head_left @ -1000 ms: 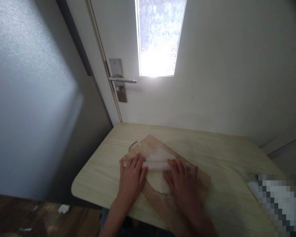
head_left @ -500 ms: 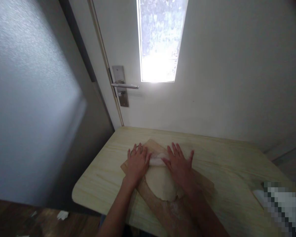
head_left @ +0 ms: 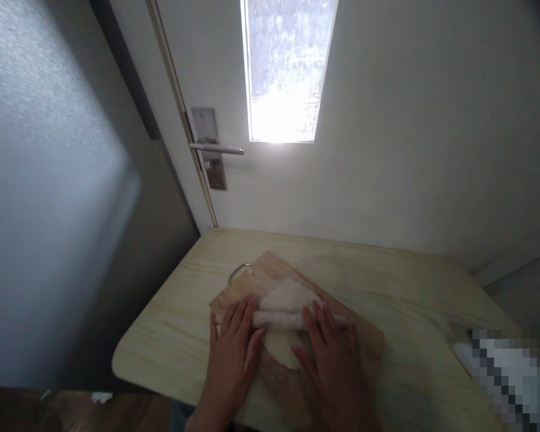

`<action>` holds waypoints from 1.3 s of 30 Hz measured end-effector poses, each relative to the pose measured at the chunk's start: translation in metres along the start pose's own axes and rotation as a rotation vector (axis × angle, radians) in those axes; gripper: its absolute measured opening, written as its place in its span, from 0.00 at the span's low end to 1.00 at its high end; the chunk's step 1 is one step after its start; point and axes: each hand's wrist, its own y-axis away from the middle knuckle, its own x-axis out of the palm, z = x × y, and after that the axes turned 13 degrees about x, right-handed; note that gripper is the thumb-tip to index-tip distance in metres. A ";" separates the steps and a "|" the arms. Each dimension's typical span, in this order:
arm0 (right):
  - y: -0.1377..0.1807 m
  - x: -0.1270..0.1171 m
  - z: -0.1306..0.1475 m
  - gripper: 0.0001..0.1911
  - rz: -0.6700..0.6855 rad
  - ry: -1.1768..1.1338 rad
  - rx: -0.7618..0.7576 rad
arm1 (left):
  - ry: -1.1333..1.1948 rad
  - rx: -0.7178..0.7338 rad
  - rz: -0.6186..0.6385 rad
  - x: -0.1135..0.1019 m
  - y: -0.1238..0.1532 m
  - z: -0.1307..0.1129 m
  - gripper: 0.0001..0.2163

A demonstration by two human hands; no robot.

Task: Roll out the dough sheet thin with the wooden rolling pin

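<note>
A pale sheet of dough lies on a wooden cutting board on a light wooden table. A floured rolling pin lies across the dough. My left hand rests flat on the pin's left end, fingers stretched out. On the pin's right end my right hand presses flat, fingers extended. Both palms bear on the pin without wrapping round it. The near part of the dough is hidden under my hands.
A metal ring sticks out at the board's far left corner. A white door with a metal handle and a bright glass panel stands behind the table. A blurred white patch sits at the table's right edge.
The pin and both hands have come back toward me from the dough's far edge to its near part. More dough now shows beyond the pin.
</note>
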 end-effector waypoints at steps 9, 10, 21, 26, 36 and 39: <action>-0.088 0.002 0.009 0.27 0.100 0.060 0.026 | -0.124 -0.053 0.132 0.004 -0.087 0.022 0.21; -0.097 0.002 0.010 0.27 0.111 0.073 0.032 | -0.126 -0.055 0.135 0.005 -0.096 0.024 0.21; -0.030 -0.002 0.006 0.27 -0.001 0.078 -0.020 | -0.165 0.026 0.013 0.004 -0.028 0.008 0.21; -0.006 0.008 0.002 0.31 -0.119 0.059 -0.085 | -0.182 0.115 -0.072 0.011 0.011 0.004 0.23; -0.105 0.008 0.013 0.27 0.104 0.072 0.028 | -0.109 -0.018 0.141 0.003 -0.099 0.027 0.19; -0.106 0.007 0.013 0.27 0.114 0.073 0.023 | -0.119 -0.039 0.162 0.002 -0.105 0.026 0.18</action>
